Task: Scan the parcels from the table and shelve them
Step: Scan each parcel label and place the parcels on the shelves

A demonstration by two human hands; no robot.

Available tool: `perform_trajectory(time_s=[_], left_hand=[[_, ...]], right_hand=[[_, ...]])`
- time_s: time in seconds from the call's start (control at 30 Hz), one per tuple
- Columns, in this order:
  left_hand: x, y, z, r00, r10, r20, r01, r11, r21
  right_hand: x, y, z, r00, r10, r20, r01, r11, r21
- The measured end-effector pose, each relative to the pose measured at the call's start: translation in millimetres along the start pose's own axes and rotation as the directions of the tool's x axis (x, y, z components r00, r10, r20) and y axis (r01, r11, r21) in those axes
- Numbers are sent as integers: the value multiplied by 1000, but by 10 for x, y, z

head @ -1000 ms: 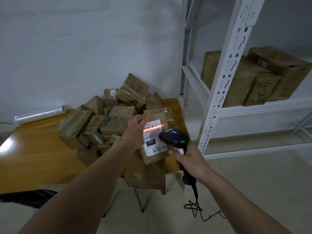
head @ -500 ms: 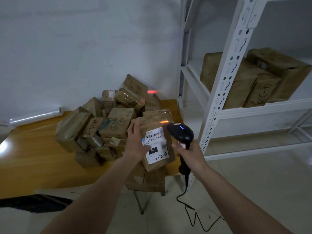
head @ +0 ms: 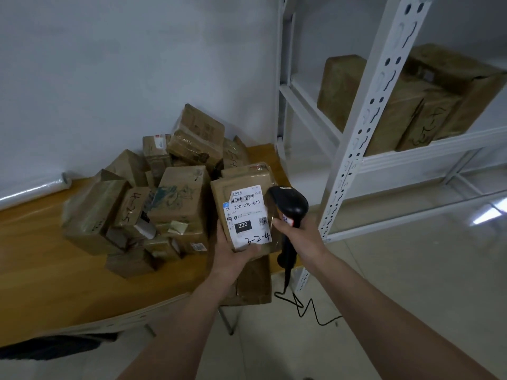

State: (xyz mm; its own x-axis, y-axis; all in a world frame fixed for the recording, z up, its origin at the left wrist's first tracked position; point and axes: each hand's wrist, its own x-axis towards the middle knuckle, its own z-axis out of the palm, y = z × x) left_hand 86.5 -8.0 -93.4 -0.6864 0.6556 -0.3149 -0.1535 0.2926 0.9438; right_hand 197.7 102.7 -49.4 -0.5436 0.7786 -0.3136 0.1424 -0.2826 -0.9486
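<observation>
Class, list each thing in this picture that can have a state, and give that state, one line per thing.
held parcel: lifted off the table, label facing the camera.
left hand: grips the held parcel from below.
scanner: gripped, no beam visible.
right hand: grips the scanner's handle.
parcel pile: heaped on the table.
shelf parcels: shelved.

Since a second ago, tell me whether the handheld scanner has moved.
Yes. The handheld scanner, gripped by the right hand, has shifted right toward the white shelf upright, its head now beside the labelled parcel.
</observation>
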Motion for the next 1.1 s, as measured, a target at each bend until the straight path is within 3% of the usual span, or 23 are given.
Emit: perform_trajectory(time_s=[0.2,0.43,0.63,1.1], left_hand=[[-178,150,177,994,108,11,-108,994,12],[-648,336,726,1000,24,20,-23,998,-59],[-964,723,1448,984,-51,170,54,998,-15],[-1634,1268,3635,932,131,337,-116,991,-65]], right_hand=[[-240,-16,-171,994,-48,-99,49,999,0],[-530,-137,-686,973,-72,-220,54,995,-87],[-853,-380,-1603,962,-58,-267,45,998,-51],[-1194,-892,-3864,883,-166,-439,177,984,-15]])
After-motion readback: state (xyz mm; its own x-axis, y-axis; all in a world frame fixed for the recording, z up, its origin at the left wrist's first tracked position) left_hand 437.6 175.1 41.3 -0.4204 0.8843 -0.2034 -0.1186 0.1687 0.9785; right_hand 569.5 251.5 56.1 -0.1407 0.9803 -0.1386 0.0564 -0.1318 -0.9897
